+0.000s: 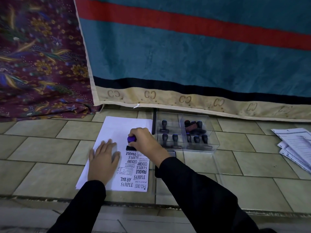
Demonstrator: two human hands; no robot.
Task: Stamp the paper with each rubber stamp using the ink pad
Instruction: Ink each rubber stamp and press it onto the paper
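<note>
Tiled floor (42, 148), with a teal blanket (185, 56) bearing a red stripe and a purple floral cloth (33, 56) hanging behind. Item: one white paper (121, 126), lying flat on the tiles, its right column filled with dark impressions (134, 167) reading FRAGILE, SAMPLE, AMENDED, EXPRESS, AIR MAIL and FAX OUT; its upper and left parts are blank. Item: left hand (104, 157), fingers straight, pressed flat on the sheet to steady it. Item: right hand (144, 140), fingers clamped round the purple-knobbed stamp (131, 139), whose base sits on the paper just above the printed column. Item: clear box (182, 113), just right of the paper, holding several dark-handled stamps (175, 139). Item: what appears to be the ink pad (172, 153), mostly hidden by the right forearm. Item: loose printed sheets (296, 147), well apart at the far right. Status: well advanced, many marks made; which boxed stamps remain unused cannot be told.
</note>
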